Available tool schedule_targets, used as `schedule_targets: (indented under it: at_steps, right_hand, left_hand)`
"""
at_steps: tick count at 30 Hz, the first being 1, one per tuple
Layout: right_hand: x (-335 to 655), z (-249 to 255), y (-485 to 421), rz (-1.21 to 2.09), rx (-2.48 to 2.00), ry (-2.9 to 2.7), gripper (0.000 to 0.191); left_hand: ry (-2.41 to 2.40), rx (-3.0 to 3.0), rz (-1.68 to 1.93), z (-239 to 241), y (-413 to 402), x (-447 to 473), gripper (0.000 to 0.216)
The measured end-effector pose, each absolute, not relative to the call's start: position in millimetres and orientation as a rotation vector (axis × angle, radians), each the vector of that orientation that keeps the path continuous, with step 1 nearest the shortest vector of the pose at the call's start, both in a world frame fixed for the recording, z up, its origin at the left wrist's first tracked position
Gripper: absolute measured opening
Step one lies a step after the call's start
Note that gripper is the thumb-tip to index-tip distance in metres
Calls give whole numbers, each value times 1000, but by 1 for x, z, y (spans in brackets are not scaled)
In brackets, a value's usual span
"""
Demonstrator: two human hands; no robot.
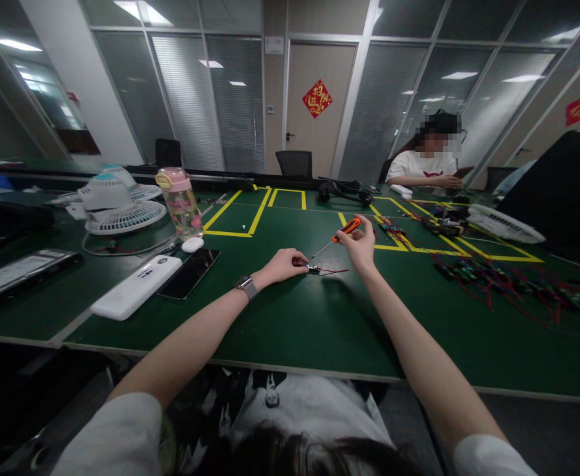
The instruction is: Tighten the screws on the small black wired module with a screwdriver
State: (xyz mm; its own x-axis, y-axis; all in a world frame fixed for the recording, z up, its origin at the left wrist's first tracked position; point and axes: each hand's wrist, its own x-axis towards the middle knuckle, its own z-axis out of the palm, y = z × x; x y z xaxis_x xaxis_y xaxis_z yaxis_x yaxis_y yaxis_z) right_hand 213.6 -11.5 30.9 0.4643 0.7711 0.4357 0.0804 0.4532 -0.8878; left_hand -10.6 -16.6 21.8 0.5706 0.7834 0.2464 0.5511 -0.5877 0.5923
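Observation:
Near the middle of the green table [280,330], my left hand [286,266] is closed on a small circuit board [312,268] with red and dark wires trailing to the right. My right hand [359,243] grips a screwdriver [348,229] by its orange and black handle. The thin shaft slants down and left, its tip just above the board; whether it touches cannot be made out. A watch sits on my left wrist.
Left of my arm lie a white power bank [136,287], a black phone [191,273] and a pink-lidded bottle [181,205], with a white fan [121,205] beyond. Wired boards [508,281] pile up at right. Yellow tape marks the table. Another person [426,158] sits at far right.

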Motion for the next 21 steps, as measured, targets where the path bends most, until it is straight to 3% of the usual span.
schedule_targets:
  at_steps: [6,11,16,21]
  right_hand:
    - [218,17,-4,804,-986,-693,72]
    - [221,4,6,837,-956,-709,74]
    - [227,-3,16,759,-970,-801,63]
    - [238,23,4,433,-914,-989,60]
  left_hand:
    - [1160,2153,781,31,-19,-6,23]
    - [1177,2073,824,32,-21,2,15]
    - [1183,2127,797,30,-21,3,15]
    - [1218,2294,717,34,-21,4,21]
